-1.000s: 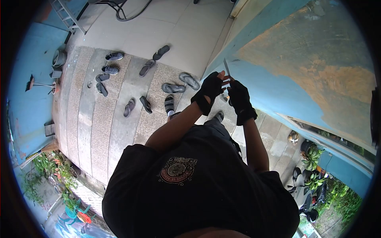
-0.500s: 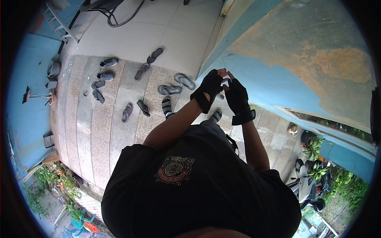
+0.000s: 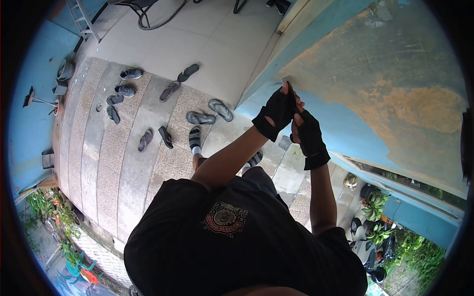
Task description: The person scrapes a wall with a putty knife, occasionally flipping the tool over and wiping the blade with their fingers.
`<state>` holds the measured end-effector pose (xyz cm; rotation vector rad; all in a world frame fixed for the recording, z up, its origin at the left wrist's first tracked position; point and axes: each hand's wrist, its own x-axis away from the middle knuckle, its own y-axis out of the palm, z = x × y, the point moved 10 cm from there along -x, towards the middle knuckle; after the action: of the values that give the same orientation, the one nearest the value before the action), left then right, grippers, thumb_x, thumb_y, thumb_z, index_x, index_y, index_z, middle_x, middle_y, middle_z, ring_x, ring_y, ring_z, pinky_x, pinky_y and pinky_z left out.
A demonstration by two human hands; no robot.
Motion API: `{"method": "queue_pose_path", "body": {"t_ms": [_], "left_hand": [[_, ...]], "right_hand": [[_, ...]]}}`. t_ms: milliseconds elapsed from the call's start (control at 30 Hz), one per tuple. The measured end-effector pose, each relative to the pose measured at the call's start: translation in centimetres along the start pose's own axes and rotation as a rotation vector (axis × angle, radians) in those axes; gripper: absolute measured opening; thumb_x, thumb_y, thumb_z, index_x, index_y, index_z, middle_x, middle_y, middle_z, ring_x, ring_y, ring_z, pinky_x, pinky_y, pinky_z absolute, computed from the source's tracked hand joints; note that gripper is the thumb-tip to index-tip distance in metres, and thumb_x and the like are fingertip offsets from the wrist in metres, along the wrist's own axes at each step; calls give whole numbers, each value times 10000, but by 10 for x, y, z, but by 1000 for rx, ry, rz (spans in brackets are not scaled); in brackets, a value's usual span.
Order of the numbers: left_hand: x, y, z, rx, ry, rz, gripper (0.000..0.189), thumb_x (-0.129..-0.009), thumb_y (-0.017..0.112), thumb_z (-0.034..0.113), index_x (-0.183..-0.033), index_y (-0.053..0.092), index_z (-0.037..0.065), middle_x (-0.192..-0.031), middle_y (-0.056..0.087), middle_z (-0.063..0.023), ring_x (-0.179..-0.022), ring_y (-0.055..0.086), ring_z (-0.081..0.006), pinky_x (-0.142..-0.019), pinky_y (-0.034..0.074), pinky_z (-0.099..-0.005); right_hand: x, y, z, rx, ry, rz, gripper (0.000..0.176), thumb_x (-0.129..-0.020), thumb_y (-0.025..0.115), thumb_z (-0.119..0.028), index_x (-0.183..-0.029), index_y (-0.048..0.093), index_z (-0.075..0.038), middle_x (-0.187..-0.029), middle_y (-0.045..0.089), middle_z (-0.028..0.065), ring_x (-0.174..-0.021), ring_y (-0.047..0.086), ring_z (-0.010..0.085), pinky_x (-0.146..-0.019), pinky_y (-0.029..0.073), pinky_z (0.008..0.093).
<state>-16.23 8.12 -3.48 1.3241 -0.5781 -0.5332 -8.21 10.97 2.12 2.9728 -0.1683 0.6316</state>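
Observation:
My left hand (image 3: 280, 107), in a black fingerless glove, is closed around a scraper (image 3: 287, 79). Its small flat blade sticks out past my fingers, close to the wall (image 3: 345, 98) with its worn, peeling blue paint. Just below, my right hand (image 3: 310, 134), gloved the same way, is closed with its fingers up against the left hand, at the lower end of the tool. The scraper's handle is mostly hidden by both hands.
Several sandals (image 3: 201, 118) and a pair of sneakers (image 3: 131, 73) lie on the paved floor (image 3: 111, 163). A ladder (image 3: 84, 22) and a broom (image 3: 42, 101) stand at the left wall. Potted plants (image 3: 374, 207) and a motorcycle (image 3: 368, 251) are at lower right.
Both hands have moved slightly right and come closer together. The left hand has turned, and a blade now shows beyond its fingers. The right hand has lowered and its fingers have closed.

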Motion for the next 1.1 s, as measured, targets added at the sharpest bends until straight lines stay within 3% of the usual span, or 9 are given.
{"method": "queue_pose_path", "body": {"t_ms": [133, 233, 433, 533, 600, 733, 767, 833, 1100], "left_hand": [[-10, -7, -7, 74, 77, -24, 484, -939, 514, 561, -895, 594, 86, -730, 610, -69, -773, 638, -278, -736, 527, -427], [-11, 15, 0, 94, 151, -111, 457, -950, 500, 551, -883, 594, 109, -705, 580, -47, -760, 600, -248, -769, 500, -430], [-2, 22, 7, 103, 210, 78, 455, -966, 460, 560, -914, 538, 115, -658, 517, -34, -697, 554, -225, -751, 470, -400], [-2, 24, 11, 153, 223, -10, 454, -974, 446, 554, -895, 531, 115, -629, 451, -20, -648, 498, -204, -723, 455, -389], [2, 16, 1, 150, 161, 116, 444, -983, 436, 545, -879, 520, 121, -597, 394, -4, -596, 440, -178, -691, 440, -379], [2, 14, 6, 143, 181, 92, 429, -989, 433, 533, -880, 521, 127, -578, 380, 6, -568, 426, -159, -670, 437, -365], [2, 12, 5, 151, 174, 85, 430, -988, 433, 534, -879, 522, 128, -573, 374, 9, -558, 416, -153, -658, 433, -356], [4, 15, 6, 157, 167, 81, 431, -988, 433, 536, -877, 522, 129, -568, 368, 12, -548, 407, -147, -645, 430, -348], [5, 15, 24, 142, 202, 72, 449, -993, 404, 544, -865, 529, 132, -569, 350, 27, -546, 396, -133, -674, 456, -346]], "right_hand": [[-4, -6, 0, -10, 23, -97, 418, -1017, 483, -166, -1426, 444, -88, -643, 431, -44, -448, 347, 52, -407, 289, 222], [-11, -15, -11, 240, -148, -42, 375, -1007, 511, -153, -1373, 515, -71, -682, 463, -50, -495, 373, 44, -447, 299, 211], [-16, -13, -31, 213, -246, -23, 311, -983, 559, -145, -1277, 592, -52, -672, 502, -30, -562, 438, 45, -492, 352, 222], [-16, -18, -17, 245, -155, 19, 134, -976, 581, -153, -990, 618, -24, -671, 516, -28, -542, 420, 52, -500, 369, 227], [-8, -15, -23, 374, -211, 19, 144, -975, 582, -149, -992, 618, -11, -689, 529, -17, -574, 448, 62, -534, 395, 234], [-15, -12, -23, 532, -336, 26, 166, -971, 585, -136, -995, 608, 26, -757, 572, 27, -698, 512, 98, -656, 453, 259], [-15, -16, -19, 537, -328, 25, 166, -971, 585, -136, -995, 608, 26, -757, 572, 27, -698, 512, 98, -656, 453, 259], [-11, -9, -26, 615, -433, 2, 154, -983, 551, -153, -948, 606, -13, -624, 503, -17, -519, 454, 62, -478, 364, 247], [-10, 10, -47, 627, -559, 19, 176, -971, 579, -154, -912, 615, 8, -682, 551, 47, -647, 512, 155, -603, 430, 309]]}}
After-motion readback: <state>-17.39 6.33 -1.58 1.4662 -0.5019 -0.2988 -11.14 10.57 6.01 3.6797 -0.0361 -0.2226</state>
